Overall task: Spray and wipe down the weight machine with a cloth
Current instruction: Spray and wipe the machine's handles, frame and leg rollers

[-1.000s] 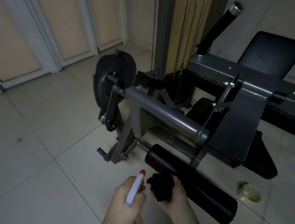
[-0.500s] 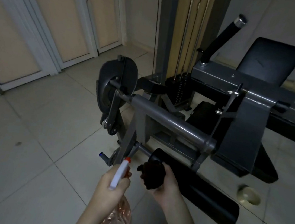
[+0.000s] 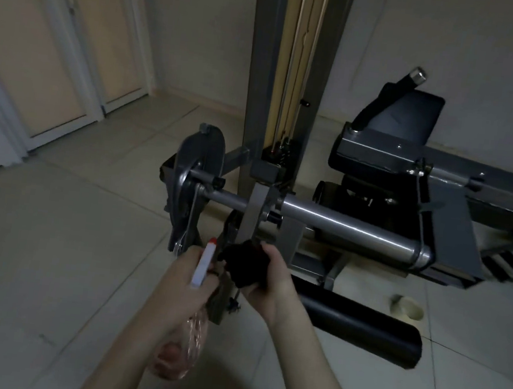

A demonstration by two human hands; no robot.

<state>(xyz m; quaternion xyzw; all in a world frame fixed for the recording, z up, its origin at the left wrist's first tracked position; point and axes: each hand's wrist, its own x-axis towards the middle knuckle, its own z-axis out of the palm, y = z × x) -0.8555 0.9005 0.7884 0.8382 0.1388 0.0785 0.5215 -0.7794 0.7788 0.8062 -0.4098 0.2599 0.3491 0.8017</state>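
Wipe step imo: your right hand (image 3: 274,281) has the black cloth (image 3: 240,264) bunched in curled fingers, right up at the weight machine (image 3: 445,235), on the grey bracket under its shiny crossbar (image 3: 350,230). Left hand (image 3: 184,285) is wrapped round the spray bottle (image 3: 202,265), red tip aimed at the same spot. Next you prob need firm rubs along the bar, then the black foam roller (image 3: 355,322). Machine's grey steel w/ black pads, on the tile floor (image 3: 52,235) by the far wall (image 3: 458,41).

Two hands (image 3: 188,279) (image 3: 272,281), one spray bottle (image 3: 201,268), one black cloth (image 3: 242,264), one weight machine (image 3: 350,229) with one black padded roller (image 3: 361,328), and one round floor drain (image 3: 406,309).
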